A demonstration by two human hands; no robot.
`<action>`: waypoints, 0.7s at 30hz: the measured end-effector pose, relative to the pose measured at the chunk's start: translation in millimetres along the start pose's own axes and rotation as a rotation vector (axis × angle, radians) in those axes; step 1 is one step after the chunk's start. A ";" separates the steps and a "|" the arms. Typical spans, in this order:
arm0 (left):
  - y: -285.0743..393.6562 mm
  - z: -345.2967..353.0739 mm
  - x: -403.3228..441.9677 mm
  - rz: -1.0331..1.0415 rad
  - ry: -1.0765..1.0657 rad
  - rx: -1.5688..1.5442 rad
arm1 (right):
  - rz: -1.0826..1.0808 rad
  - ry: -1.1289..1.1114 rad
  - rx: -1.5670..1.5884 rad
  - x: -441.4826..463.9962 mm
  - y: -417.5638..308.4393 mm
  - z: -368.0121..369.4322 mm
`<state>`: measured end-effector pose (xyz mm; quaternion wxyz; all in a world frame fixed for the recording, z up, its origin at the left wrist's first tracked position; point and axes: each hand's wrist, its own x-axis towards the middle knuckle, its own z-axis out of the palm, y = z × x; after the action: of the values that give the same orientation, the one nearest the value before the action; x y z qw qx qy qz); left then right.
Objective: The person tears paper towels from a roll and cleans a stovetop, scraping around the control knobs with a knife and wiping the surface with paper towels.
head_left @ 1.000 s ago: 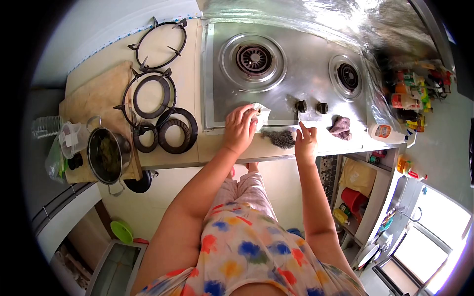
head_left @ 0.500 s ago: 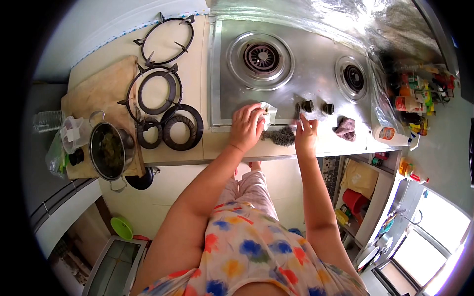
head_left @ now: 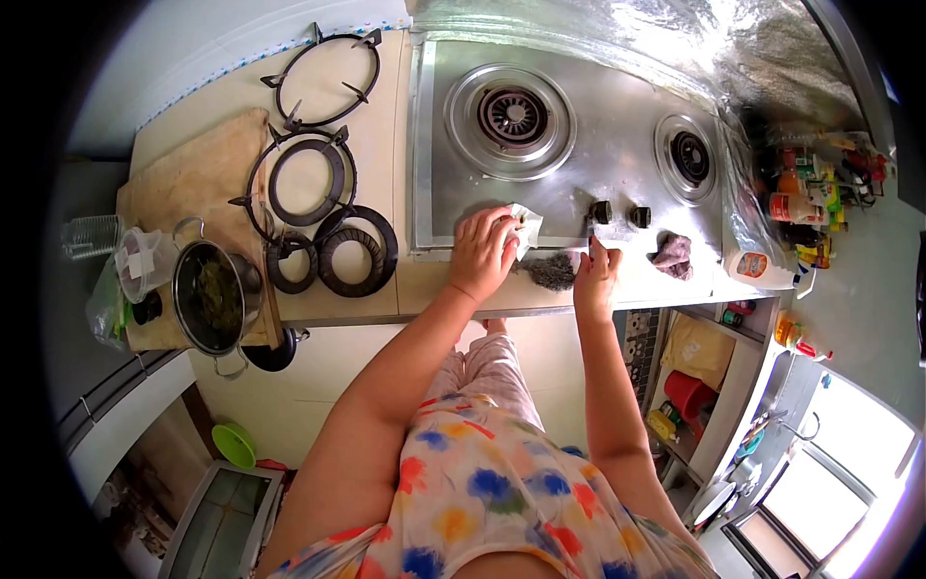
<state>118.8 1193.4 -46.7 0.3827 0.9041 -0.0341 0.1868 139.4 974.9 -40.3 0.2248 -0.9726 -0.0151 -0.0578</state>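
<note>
My left hand (head_left: 482, 253) is closed on a crumpled white wipe (head_left: 526, 230) at the front edge of the steel gas stove (head_left: 603, 116). My right hand (head_left: 597, 275) is at the same edge, farther right, with its fingers pinched together. What they hold, if anything, is too small to make out. A grey scouring pad (head_left: 551, 273) lies on the counter between my hands. Just beyond my right fingertips are two black stove knobs, the left knob (head_left: 602, 211) and the right knob (head_left: 640, 216). A dark purplish rag (head_left: 673, 257) is crumpled to the right.
Black pan supports (head_left: 328, 79) and burner rings (head_left: 358, 261) lie on the left counter. Beside them, a steel pot (head_left: 208, 294) with greens stands on a wooden board (head_left: 178, 180). A white bottle (head_left: 760, 269) lies at the right. Foil (head_left: 637, 39) covers the wall.
My right hand has drawn back slightly towards me from the knobs, and its fingers have come closer together. My left hand stays at the wipe.
</note>
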 end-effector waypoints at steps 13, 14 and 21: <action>2.0 -0.2 1.2 -0.010 0.002 -0.004 | -0.064 -0.061 -0.120 9.1 13.6 -7.5; 2.0 -0.9 1.5 -0.009 -0.002 -0.005 | -0.068 -0.070 -0.134 8.7 12.3 -10.2; 1.8 -1.8 1.4 -0.004 -0.011 -0.004 | -0.078 -0.086 -0.128 0.1 10.0 -9.4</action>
<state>119.1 1193.5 -43.9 0.3849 0.9044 -0.0349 0.1810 139.0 961.8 -36.2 0.1591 -0.9852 -0.0589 -0.0254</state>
